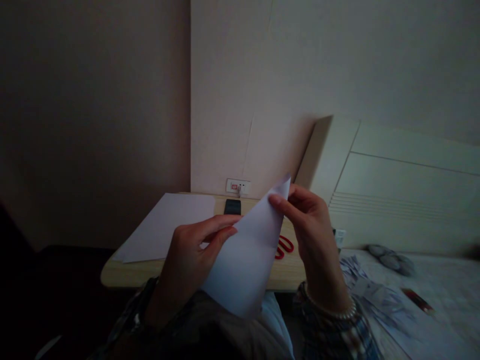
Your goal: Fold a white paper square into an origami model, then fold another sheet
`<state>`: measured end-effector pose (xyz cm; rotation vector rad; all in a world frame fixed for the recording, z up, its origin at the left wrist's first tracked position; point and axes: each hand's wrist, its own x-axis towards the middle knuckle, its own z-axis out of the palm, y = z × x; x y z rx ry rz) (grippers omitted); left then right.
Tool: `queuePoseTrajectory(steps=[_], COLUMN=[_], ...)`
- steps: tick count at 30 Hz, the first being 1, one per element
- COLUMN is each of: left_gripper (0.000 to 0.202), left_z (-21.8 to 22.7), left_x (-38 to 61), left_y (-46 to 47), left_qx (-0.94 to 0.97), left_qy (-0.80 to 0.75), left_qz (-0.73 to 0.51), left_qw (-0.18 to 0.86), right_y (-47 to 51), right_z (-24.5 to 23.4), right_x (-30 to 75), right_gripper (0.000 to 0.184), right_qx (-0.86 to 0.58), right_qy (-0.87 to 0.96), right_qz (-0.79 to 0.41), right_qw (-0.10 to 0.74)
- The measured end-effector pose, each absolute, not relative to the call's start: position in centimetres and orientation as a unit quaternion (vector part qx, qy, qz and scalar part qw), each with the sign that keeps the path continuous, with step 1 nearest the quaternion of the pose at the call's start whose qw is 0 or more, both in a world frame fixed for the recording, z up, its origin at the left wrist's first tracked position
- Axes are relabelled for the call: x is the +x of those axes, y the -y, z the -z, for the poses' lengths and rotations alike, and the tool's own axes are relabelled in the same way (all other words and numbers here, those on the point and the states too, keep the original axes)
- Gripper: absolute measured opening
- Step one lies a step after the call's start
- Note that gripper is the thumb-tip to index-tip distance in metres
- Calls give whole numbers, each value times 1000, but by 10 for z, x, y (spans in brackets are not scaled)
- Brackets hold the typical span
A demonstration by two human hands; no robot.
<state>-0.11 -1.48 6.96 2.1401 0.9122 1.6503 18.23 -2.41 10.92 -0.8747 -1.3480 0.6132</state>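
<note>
A white sheet of paper (245, 255) is held up at a slant between my two hands, above the near edge of a small wooden table (131, 275). My left hand (200, 245) pinches its left edge between thumb and fingers. At the upper corner, my right hand (305, 215) grips the paper with the thumb in front; the fingers behind are partly hidden. The top corner curls over slightly. Just behind the paper's right edge lie scissors with red handles (285, 246), their blades hidden.
White sheets (168, 225) lie on the table's left side. A dark flat object (232, 206) sits near the wall socket (238, 186). On the bed (446, 280) at right are paper scraps (382, 295), a grey item (390, 259) and a small dark packet (417, 300), before the headboard (393, 170).
</note>
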Motion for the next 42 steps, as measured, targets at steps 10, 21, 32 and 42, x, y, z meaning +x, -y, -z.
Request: queuePoseTrajectory(steps=[10,21,32,42], left_gripper=[17,17,18,22], left_z=[-69,-69,-66,-67], left_x=[-2,0,-2,3], left_y=[14,10,7,-11], left_qx=[731,728,728,711], left_qy=[-325,-311,-307,-334], left_qz=[-573,-591,-589,-562], left_qw=[176,154,169,261], right_y=[26,22,17,-10], right_z=[-113,-114,-114,-116], right_x=[177,173,177,183], right_gripper=[23,28,22,26], right_qx=[-396,-400,-355,-351], right_qy=[592,584,603,599], right_qz=[-278,-268,-285,-253], right_qw=[645,653,655,674])
